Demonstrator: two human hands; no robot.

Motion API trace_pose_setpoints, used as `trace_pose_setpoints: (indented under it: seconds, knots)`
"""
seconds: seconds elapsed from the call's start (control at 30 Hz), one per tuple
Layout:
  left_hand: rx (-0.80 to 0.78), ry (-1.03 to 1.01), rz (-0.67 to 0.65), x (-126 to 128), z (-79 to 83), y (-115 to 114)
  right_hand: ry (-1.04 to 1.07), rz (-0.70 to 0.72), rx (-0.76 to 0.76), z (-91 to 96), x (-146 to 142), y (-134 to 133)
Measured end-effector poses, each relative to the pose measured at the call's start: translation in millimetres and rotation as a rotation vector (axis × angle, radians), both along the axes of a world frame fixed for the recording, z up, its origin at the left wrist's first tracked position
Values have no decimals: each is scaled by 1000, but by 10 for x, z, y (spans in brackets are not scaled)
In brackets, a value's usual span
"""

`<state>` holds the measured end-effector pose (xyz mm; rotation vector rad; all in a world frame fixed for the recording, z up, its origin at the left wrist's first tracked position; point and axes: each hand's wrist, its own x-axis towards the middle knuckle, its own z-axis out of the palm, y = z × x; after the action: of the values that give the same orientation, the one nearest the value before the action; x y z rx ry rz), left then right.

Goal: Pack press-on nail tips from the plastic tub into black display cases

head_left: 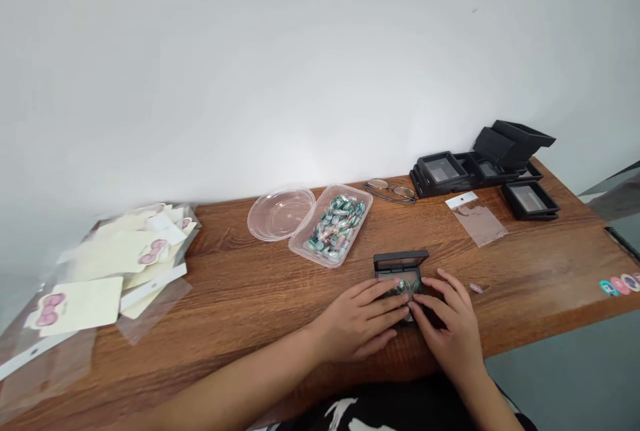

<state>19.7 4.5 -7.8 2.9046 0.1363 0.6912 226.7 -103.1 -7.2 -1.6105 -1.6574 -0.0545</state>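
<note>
A small black box (401,260) with its windowed lid raised lies on the table in front of me. Inside it are small glossy green pieces (403,286), partly covered by fingers. My left hand (357,318) rests over the box's left side, its fingers stretched out across the pieces. From the right, my right hand (447,318) reaches in; its thumb and index fingertips come together among the pieces, and whatever is between them is too small to make out. One loose pinkish piece (476,288) lies on the table just right of that hand.
Behind the box stands a clear plastic tub (296,248) of similar shiny pieces, beside a round clear lid (270,214). Glasses (397,192), a clear bag (480,224) and several black boxes (531,199) are at the back right. Printed cards (90,301) with clear sleeves pile up left.
</note>
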Motion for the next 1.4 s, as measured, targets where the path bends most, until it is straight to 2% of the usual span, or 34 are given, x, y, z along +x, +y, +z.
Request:
trace_pose_setpoints:
  seconds: [0.17,0.47,0.7,0.87,1.1,1.4]
  knots:
    - [-33,60,14,10,22,25,2,-14,22,5,29,-21]
    - [-66,36,55,-16,40,23,-14,-52,49,32,57,3]
    - [-139,-35,160,-31,56,31,75,60,-84,40,63,42]
    - [-135,-12,174,-26,61,41,76,64,-109,34,69,47]
    - [-131,-6,175,-31,50,43,90,130,-152,115,135,27]
    - [-125,-2,165,-34,17,38,63,36,-136,84,53,75]
